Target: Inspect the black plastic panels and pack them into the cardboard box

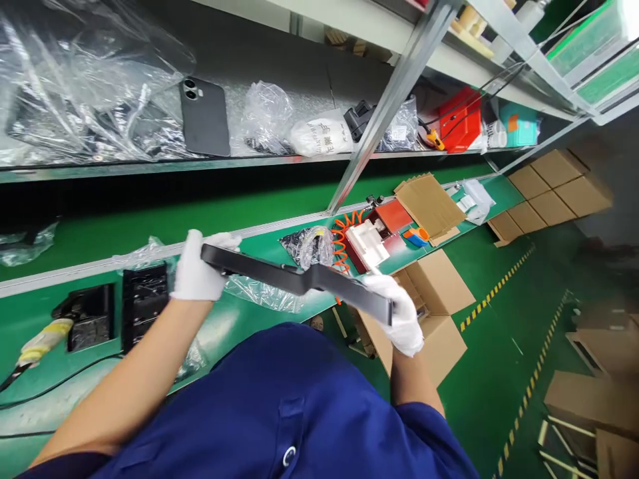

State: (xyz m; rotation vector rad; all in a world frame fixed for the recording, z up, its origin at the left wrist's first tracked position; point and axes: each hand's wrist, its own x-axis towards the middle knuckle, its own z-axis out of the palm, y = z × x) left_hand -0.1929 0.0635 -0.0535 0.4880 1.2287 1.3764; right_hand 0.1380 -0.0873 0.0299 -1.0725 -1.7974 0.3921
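Observation:
Both my hands wear white gloves and hold a long flat black panel (294,279) edge-on above the front edge of the green workbench (44,313). My left hand (197,269) grips its left end, fingers wrapped over the top. My right hand (399,313) grips its right end, out past the bench edge above an open cardboard box (439,293). A crumpled clear plastic bag (262,293) lies on the bench right under the panel.
On the bench to the left lie two black trays (144,299) and a yellow-handled tool (42,342). Further right lie a coiled orange cable (342,233), a white and red fixture (369,243) and cardboard sheets (429,206). A dark phone (204,116) and bags lie on the upper shelf. Cardboard boxes stand on the green floor.

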